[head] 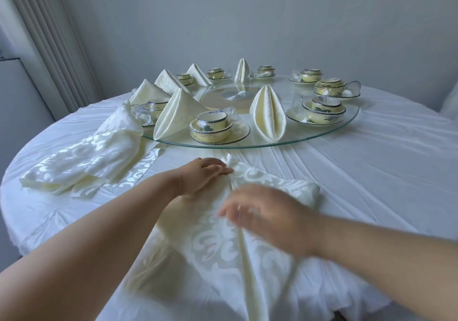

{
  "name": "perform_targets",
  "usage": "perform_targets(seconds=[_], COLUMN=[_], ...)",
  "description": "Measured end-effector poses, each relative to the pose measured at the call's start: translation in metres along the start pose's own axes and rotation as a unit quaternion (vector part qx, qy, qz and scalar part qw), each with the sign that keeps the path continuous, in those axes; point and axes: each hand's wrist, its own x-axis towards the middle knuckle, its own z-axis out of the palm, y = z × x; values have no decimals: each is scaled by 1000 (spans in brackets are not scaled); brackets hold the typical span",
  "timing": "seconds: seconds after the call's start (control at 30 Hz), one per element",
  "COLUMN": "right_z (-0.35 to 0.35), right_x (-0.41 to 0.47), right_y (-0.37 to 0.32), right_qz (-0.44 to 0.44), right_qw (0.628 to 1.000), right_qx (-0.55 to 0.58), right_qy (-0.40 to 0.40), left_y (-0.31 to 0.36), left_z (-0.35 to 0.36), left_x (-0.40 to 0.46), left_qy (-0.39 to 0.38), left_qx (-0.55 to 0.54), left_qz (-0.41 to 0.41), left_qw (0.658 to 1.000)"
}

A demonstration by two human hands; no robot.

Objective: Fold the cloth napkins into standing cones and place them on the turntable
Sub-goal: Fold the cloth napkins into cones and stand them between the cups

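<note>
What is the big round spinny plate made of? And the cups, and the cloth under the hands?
Turntable: clear glass, apparently; the tablecloth shows through it.
Cups: probably glazed ceramic, shiny yellow with dark rims.
Napkin: woven cloth, cream with a glossy swirl pattern, soft enough to crease.

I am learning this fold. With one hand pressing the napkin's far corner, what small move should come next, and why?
Probably bring the right hand down to fold the napkin along its centre crease. The left hand pins the far tip flat, the right hand hovers blurred above the cloth, and the right flap lies unfolded on the tablecloth.
</note>
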Motion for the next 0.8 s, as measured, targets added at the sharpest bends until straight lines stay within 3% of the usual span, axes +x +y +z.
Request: perform_targets(seconds=[0.03, 0.07, 0.13, 0.23, 0.37, 0.47, 0.63, 0.8], right_z=[-24, -46, -71, -63, -59, -59, -67, -83], right_x=[12, 24, 44, 75, 98, 104, 106, 96], right_y=[-7, -9, 7, 35, 57, 57, 50, 47], right_qz=[38, 65, 172, 269, 311, 335, 345, 327], right_qw=[993, 982, 964, 934, 910, 912, 917, 937], right_qx=[-36, -85, -110, -207, -249, -221, -195, -109], right_qy=[108, 152, 174, 112, 114, 88, 42, 45], left_y=[1, 3, 6, 5, 0, 1, 14, 8], left_z=[-2, -3, -3, -1, -3, -8, -13, -16], left_x=[2, 4, 7, 12, 16, 20, 22, 18], left_qy=[-3, 0, 35, 106, 137, 121, 70, 82], left_qx=[12, 27, 49, 44, 62, 101, 102, -5], left_qz=[-1, 3, -3, -25, -100, -173, -201, -185], left_qw=[1000, 1000, 998, 993, 984, 972, 972, 979])
